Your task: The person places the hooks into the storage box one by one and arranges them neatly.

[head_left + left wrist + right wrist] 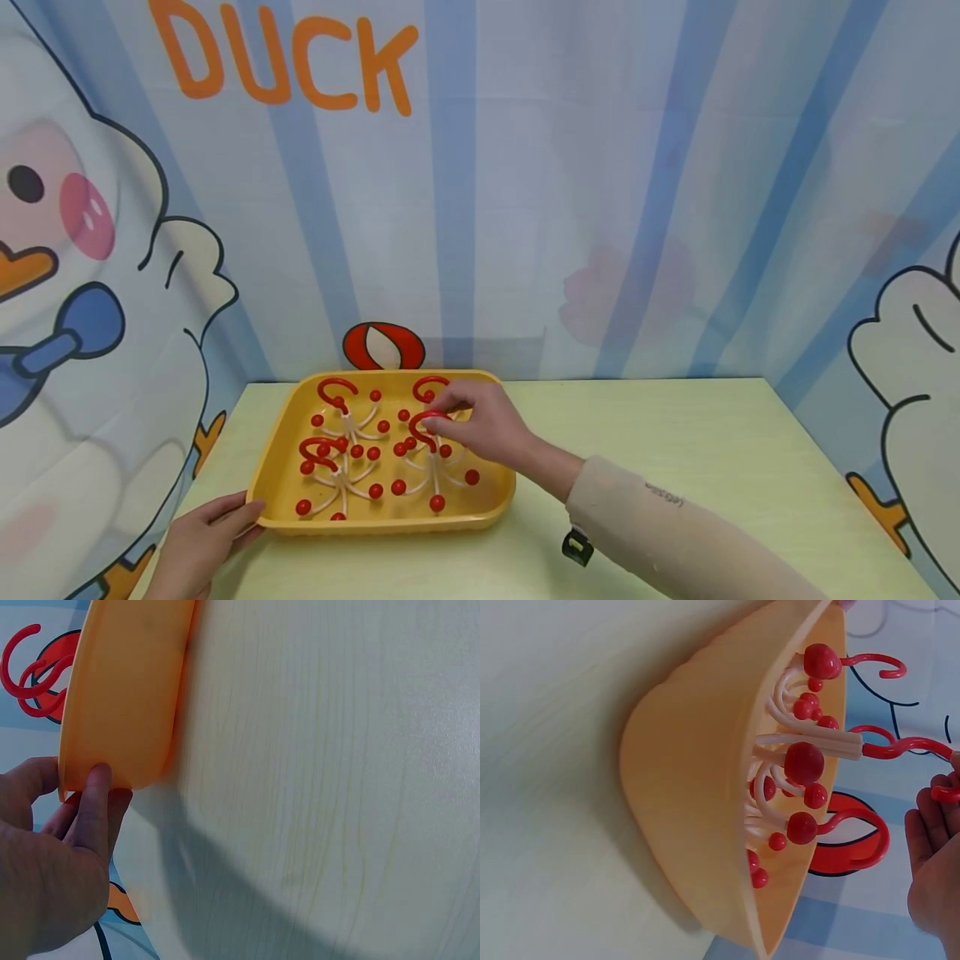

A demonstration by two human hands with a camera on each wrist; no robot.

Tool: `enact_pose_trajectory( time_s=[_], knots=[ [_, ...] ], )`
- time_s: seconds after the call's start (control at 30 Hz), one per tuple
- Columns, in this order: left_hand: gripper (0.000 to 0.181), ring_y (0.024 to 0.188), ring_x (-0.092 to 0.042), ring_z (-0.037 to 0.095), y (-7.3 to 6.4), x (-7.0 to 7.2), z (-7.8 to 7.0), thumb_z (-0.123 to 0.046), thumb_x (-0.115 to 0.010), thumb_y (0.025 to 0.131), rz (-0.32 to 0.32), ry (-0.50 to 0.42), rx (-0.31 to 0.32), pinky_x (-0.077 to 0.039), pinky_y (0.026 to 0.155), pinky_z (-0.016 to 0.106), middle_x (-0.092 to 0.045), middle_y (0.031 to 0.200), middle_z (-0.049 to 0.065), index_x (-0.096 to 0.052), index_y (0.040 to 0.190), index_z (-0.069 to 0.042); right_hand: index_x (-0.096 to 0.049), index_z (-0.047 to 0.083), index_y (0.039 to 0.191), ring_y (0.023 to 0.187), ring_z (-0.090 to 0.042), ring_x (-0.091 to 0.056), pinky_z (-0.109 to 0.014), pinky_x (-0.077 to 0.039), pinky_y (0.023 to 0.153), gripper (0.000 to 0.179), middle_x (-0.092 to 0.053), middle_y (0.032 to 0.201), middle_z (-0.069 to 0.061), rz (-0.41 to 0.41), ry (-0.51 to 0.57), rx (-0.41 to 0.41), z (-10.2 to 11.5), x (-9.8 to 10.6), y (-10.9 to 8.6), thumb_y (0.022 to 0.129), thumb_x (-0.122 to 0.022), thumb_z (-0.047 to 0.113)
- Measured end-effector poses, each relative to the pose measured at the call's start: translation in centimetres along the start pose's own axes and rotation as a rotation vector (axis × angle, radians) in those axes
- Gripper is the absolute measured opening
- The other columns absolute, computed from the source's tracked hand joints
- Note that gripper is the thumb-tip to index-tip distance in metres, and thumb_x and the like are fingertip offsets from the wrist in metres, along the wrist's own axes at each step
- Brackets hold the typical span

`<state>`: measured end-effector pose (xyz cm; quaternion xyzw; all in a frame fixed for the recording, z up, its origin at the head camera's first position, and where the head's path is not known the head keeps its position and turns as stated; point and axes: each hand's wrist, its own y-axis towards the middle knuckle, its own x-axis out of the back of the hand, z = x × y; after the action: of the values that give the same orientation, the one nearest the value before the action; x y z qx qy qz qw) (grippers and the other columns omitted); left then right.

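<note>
A yellow tray (pixel 375 528) holds several head massagers, each with a red hooked handle and curved white prongs tipped with red balls. My right hand (pixel 487 423) pinches the red hook of the front right massager (pixel 433 467) between thumb and fingers. That massager's white stem (pixel 840 742) rises above the rim in the right wrist view, its prongs partly hidden by the tray wall. At the tray's front left corner, my left hand (pixel 201 542) grips the rim, thumb on top; in the left wrist view its fingers (pixel 94 810) press the outer wall.
Massagers stand at the tray's back left (pixel 348 427) and front left (pixel 339 479), with another red hook (pixel 420 388) at the back right. Under the tray is a pale wooden table (pixel 660 467). Behind it hangs a striped curtain (pixel 510 208) with duck pictures.
</note>
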<state>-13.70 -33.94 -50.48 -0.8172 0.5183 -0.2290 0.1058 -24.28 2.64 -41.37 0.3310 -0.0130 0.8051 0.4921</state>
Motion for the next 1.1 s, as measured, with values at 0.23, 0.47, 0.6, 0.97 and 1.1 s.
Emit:
enact_pose_trajectory(
  time_s=[0.23,0.47,0.6,0.97,1.1],
  knots=[
    [0.054,0.083,-0.077,0.02,0.3,0.0,0.1,-0.006,-0.071,0.104,-0.001,0.016,0.01,-0.07,0.078,0.039,-0.048,0.146,0.043,-0.049,0.147,0.018,-0.081,0.016,0.096,0.087,-0.009,-0.07,-0.022,-0.064,0.077,0.005,-0.075,0.092,0.01,-0.01,0.009,-0.051,-0.8,-0.9,-0.5,0.095,-0.085,0.019],
    [0.055,0.083,-0.077,0.02,0.2,0.1,0.1,-0.005,-0.071,0.104,0.007,0.013,0.003,-0.07,0.078,0.038,-0.047,0.146,0.044,-0.048,0.147,0.019,-0.082,0.017,0.098,0.084,-0.006,-0.069,-0.02,-0.064,0.076,0.003,-0.075,0.093,0.011,0.0,-0.006,-0.049,-1.7,-1.6,-0.9,0.095,-0.084,0.018],
    [0.055,0.083,-0.077,0.019,-0.1,0.0,0.0,-0.005,-0.071,0.104,0.012,0.012,0.001,-0.07,0.078,0.038,-0.047,0.147,0.044,-0.048,0.147,0.02,-0.083,0.018,0.098,0.086,-0.006,-0.068,-0.02,-0.064,0.079,0.004,-0.075,0.092,0.011,-0.002,-0.02,-0.046,-2.0,-2.0,-1.1,0.096,-0.084,0.018],
    [0.052,0.081,-0.076,0.02,-0.7,-0.2,-0.5,-0.003,-0.07,0.104,-0.01,0.002,0.001,-0.07,0.078,0.039,-0.05,0.142,0.044,-0.049,0.146,0.02,-0.083,0.019,0.099,0.085,-0.006,-0.068,-0.024,-0.065,0.082,0.004,-0.075,0.091,0.011,0.003,-0.032,-0.055,-2.1,-2.3,-1.2,0.096,-0.084,0.021],
    [0.052,0.082,-0.077,0.021,-0.5,-0.2,-0.4,-0.004,-0.07,0.104,-0.011,0.007,0.009,-0.07,0.078,0.039,-0.05,0.142,0.044,-0.049,0.146,0.02,-0.083,0.017,0.101,0.089,-0.006,-0.071,-0.039,-0.068,0.091,0.007,-0.077,0.092,0.01,0.025,-0.015,-0.042,-2.2,-2.3,-1.4,0.096,-0.084,0.021]
  ],
)
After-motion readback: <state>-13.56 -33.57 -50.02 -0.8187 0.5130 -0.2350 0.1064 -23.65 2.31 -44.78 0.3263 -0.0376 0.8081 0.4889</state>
